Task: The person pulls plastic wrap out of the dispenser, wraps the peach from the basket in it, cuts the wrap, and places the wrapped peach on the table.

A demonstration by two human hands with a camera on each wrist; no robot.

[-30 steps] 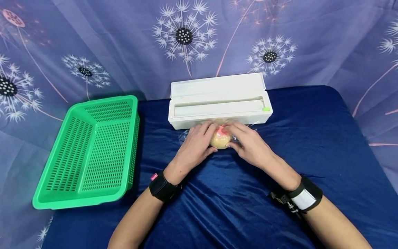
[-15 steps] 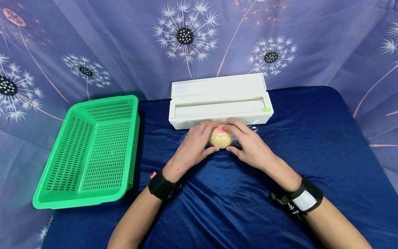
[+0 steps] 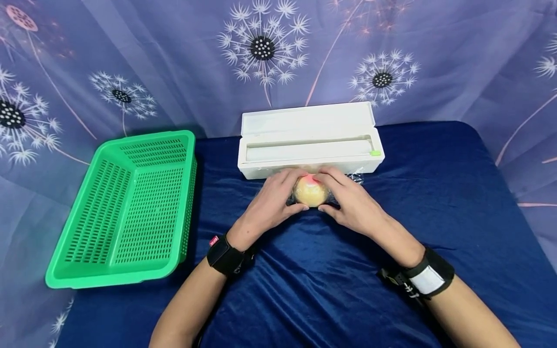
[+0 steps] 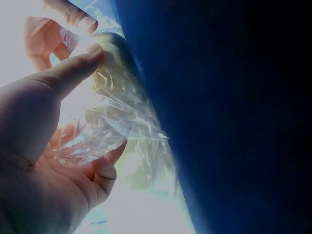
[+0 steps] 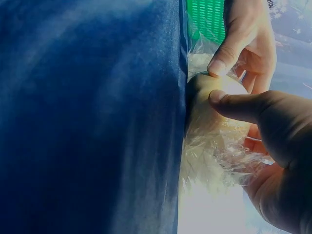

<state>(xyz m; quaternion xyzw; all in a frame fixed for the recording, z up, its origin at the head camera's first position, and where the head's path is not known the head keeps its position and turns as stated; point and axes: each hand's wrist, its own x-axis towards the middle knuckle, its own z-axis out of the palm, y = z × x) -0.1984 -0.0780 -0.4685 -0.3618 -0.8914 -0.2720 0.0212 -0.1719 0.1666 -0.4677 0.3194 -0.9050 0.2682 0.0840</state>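
A round yellow fruit with a pink-red patch (image 3: 311,193) sits on the dark blue cloth, wrapped in clear cling film (image 4: 100,136). From the left my left hand (image 3: 271,200) holds it, thumb at the near side and fingers over the far side. My right hand (image 3: 351,205) mirrors that grip from the right. Both thumb tips press low on the near side, close together. In the right wrist view, crumpled cling film (image 5: 214,153) bunches at the fruit's side under the palm. The fingertips on the far side are partly hidden.
Just beyond the hands stands a white cling film box (image 3: 306,166), lid raised, with a film roll (image 3: 309,150) inside and a green slider (image 3: 375,153) at its right end. A green plastic basket (image 3: 187,203) is at the left. A patterned curtain (image 3: 174,38) hangs behind.
Both hands stay around the fruit with small finger shifts. The right fingers have drawn back slightly, so more of the fruit shows between the hands.
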